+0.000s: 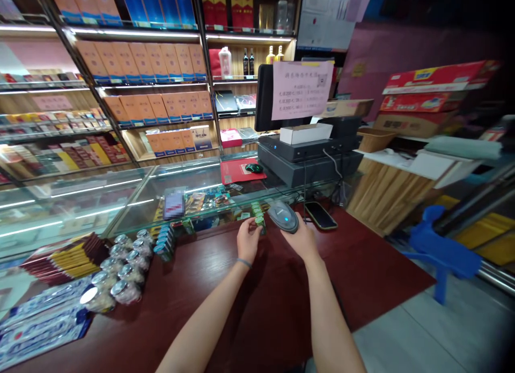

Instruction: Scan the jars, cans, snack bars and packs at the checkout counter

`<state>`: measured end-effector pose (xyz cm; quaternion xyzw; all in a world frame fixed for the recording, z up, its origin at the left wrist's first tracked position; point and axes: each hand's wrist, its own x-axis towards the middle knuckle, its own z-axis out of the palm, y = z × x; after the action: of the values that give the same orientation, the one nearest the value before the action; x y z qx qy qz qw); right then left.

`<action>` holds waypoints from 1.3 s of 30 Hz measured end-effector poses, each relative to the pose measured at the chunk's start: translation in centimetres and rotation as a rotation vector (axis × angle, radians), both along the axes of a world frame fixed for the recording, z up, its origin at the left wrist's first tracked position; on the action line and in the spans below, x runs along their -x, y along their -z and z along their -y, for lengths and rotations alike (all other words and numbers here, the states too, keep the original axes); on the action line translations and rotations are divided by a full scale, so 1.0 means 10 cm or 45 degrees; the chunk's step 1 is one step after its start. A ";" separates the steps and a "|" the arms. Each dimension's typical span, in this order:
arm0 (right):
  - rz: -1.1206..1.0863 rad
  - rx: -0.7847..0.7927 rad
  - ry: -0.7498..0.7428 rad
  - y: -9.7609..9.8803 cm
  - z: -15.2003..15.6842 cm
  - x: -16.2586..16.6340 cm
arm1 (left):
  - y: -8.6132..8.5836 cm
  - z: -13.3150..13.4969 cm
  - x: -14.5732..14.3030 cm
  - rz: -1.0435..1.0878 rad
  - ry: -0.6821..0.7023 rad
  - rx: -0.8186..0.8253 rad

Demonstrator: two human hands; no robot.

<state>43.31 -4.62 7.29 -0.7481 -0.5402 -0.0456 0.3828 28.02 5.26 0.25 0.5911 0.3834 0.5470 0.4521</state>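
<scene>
While gripping a grey handheld scanner [279, 214] in the right hand [303, 240], holding the left hand [248, 240] at the near end of a row of small green cylinders [256, 207] beside the glass display case [189, 174]. Observed the left thumb and forefinger close together at the nearest cylinder; cannot tell a firm clamp from a light touch there. Noted the right fingers closed round the scanner's handle, partly hidden beneath it, with a blue light on the scanner's upper face. Located the scanner above the dark red tabletop [201, 298], just right of the green row. Recorded a phone [321, 216] lying just right of the scanner; farther back, a mouse [254, 168] on a red mat [233, 169], and a monitor [263, 94] bearing a pink notice [301, 88]. Logged to the left, from near the green row outward: blue-green cylinders [164, 241] in a line, lidded clear jars [132, 275] in two lines, stacked yellow and maroon packs [72, 257], blue-and-white packets [44, 324]. Sighted orange boxes [140, 59] on shelves behind, and a blue stool [446, 249] at far right.
</scene>
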 end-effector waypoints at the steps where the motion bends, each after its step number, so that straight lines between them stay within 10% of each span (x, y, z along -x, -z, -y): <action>1: 0.000 -0.003 0.009 0.00 0.00 -0.01 | 0.03 0.00 -0.03 -0.020 -0.009 -0.001; 25: -0.039 -0.077 0.027 0.09 -0.01 -0.09 | 0.29 -0.14 -0.16 -0.173 -0.067 -0.129; 39: -0.034 -0.099 0.012 0.08 -0.03 -0.02 | 0.14 -0.04 0.16 -0.115 -0.109 -0.158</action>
<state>43.49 -4.35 6.53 -0.7356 -0.5295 -0.0584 0.4185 26.45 5.66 -1.14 0.6251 0.3938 0.5614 0.3729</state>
